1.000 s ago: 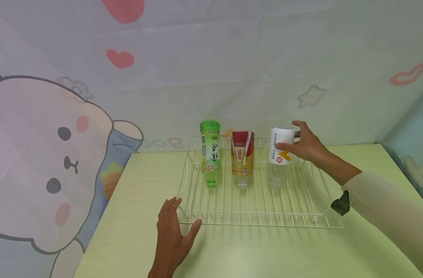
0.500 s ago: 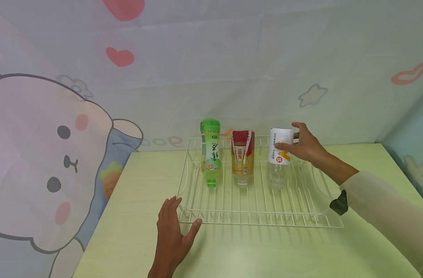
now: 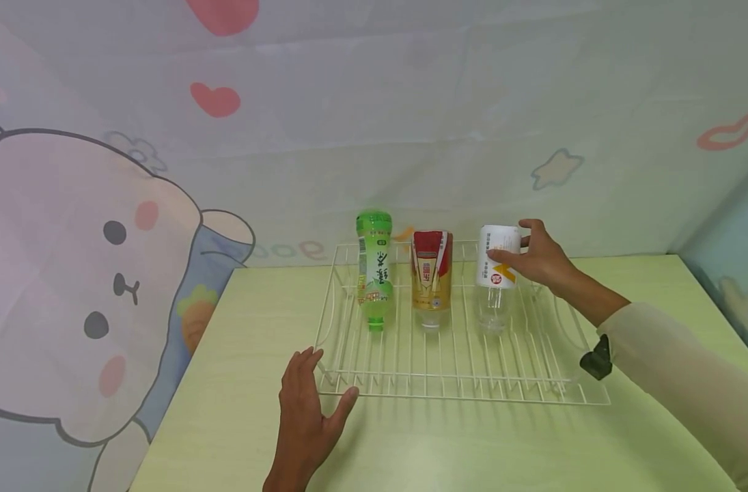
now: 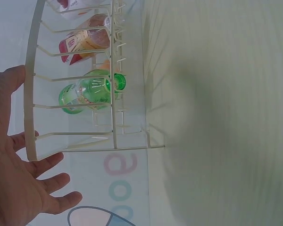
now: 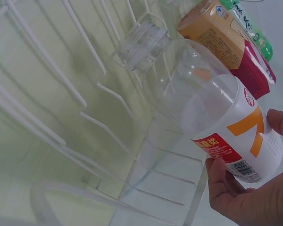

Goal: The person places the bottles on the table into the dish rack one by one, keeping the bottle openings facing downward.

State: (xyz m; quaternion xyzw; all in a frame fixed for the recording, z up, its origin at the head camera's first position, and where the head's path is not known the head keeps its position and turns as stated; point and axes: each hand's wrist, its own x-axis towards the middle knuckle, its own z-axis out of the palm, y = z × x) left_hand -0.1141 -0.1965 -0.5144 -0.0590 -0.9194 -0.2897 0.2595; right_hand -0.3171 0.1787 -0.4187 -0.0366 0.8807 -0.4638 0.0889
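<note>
A clear plastic bottle with a white label stands upside down in the white wire rack. My right hand holds it near its upturned base, thumb in front; in the right wrist view its fingertips lie on the label. Left of it, a gold-and-red bottle and a green bottle also stand inverted, neck down. At the rack's front left corner is my left hand, fingers spread and fairly straight. Its thumb touches the rack's rim in the left wrist view.
Under the rack lies a pale yellow-green table. Behind it hangs a printed cloth backdrop with a cartoon animal on the left. Rack wires run close to the right hand.
The view has shifted very slightly. My right hand keeps its hold on the white-labelled bottle, and my left hand stays at the rack's corner.
</note>
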